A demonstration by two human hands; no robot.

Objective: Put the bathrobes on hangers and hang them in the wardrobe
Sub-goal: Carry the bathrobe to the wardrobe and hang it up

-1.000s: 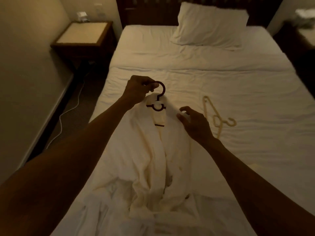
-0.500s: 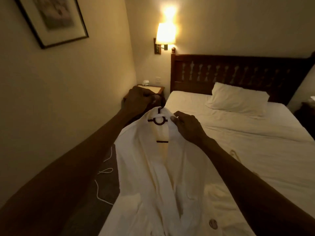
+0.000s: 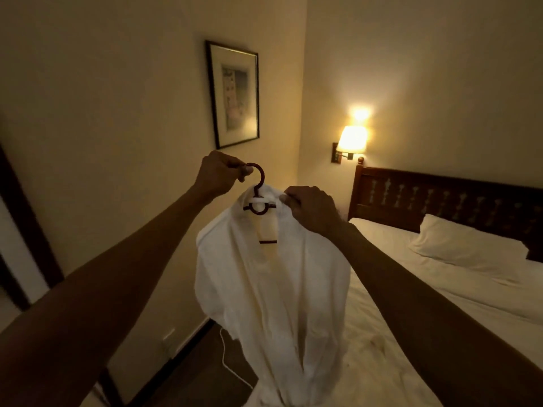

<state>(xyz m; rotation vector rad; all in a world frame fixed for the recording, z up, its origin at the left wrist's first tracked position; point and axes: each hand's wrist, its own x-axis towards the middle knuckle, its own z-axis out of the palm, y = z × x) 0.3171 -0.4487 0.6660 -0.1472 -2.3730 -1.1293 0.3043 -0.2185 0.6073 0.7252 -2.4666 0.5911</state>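
Both hands are closed on something: the left hand, raised in front of the person, has its fingers and thumb curled round the hook of a dark red hanger, and the right hand, just beside it and slightly lower, pinches the collar of a white bathrobe between thumb and fingertips. The bathrobe is on the hanger and held up in the air, off the bed. Its collar wraps the hanger's neck, where a round ring and a short crossbar lower down show in the open front. The cloth falls straight down between the two outstretched bare forearms, its lower part running out of view at the bottom edge. To the right lies a bed with rumpled white sheets, a white pillow near its head, and a dark wooden headboard with turned spindles behind it. A lit wall lamp glows just left of the headboard. A framed picture hangs on the side wall above the left hand. A thin white cable trails over the dark floor between wall and bed. A dark door frame stands at the far left.
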